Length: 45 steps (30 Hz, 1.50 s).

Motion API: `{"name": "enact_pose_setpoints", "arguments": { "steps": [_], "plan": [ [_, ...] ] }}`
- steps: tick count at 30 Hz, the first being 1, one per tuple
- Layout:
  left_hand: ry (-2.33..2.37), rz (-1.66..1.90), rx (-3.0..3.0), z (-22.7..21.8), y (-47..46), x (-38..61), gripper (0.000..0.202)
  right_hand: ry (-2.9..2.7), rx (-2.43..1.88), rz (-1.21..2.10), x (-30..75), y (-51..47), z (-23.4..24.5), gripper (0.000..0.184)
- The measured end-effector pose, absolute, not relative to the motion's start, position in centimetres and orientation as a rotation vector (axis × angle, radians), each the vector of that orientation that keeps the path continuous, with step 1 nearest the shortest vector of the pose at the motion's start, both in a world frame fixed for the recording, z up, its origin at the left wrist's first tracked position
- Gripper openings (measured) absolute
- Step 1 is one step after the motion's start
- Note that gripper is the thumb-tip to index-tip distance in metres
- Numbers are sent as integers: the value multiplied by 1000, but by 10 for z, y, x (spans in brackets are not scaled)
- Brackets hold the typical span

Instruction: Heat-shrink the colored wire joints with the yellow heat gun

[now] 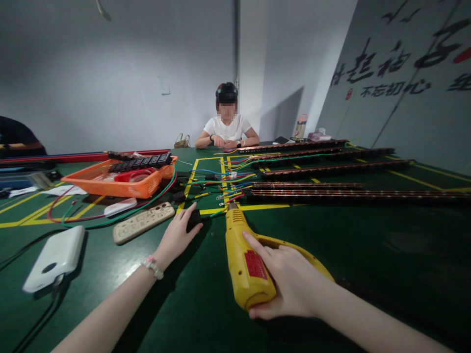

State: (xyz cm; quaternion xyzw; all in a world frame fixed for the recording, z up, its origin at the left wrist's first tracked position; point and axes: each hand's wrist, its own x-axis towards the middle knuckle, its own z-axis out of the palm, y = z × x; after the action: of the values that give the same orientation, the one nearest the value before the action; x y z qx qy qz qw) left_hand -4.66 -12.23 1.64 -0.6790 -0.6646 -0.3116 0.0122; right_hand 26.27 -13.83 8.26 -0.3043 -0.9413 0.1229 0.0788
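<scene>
My right hand [290,282] is wrapped round the grip of a yellow electric screwdriver [243,255] with a red label; its tip points away from me toward a bundle of coloured wires [224,184]. My left hand [176,235] pinches a small black part [193,219] on the green table, just left of the tool's nose. A beaded bracelet sits on my left wrist.
An orange basket [121,184] with black switch blocks stands at the left, with a beige socket strip [143,223] and a white box [55,257] nearer me. Several long dark copper-lined rails [331,191] lie to the right. A person in white sits across the table [368,245].
</scene>
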Motion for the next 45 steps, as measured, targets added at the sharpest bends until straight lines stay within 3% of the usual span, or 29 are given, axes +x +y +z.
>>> {"name": "enact_pose_setpoints", "arguments": {
  "steps": [5,29,45],
  "plan": [
    [-2133,-991,-2056,12,-120,-47,74,-2850,-861,370,264,-134,81,125],
    [-2034,-1070,-2166,12,-118,-49,50,-2963,-406,449,252,-116,76,129],
    [-2047,-952,-2122,16,-122,-44,45,-2923,-677,422,259,-109,81,124]
  ]
}}
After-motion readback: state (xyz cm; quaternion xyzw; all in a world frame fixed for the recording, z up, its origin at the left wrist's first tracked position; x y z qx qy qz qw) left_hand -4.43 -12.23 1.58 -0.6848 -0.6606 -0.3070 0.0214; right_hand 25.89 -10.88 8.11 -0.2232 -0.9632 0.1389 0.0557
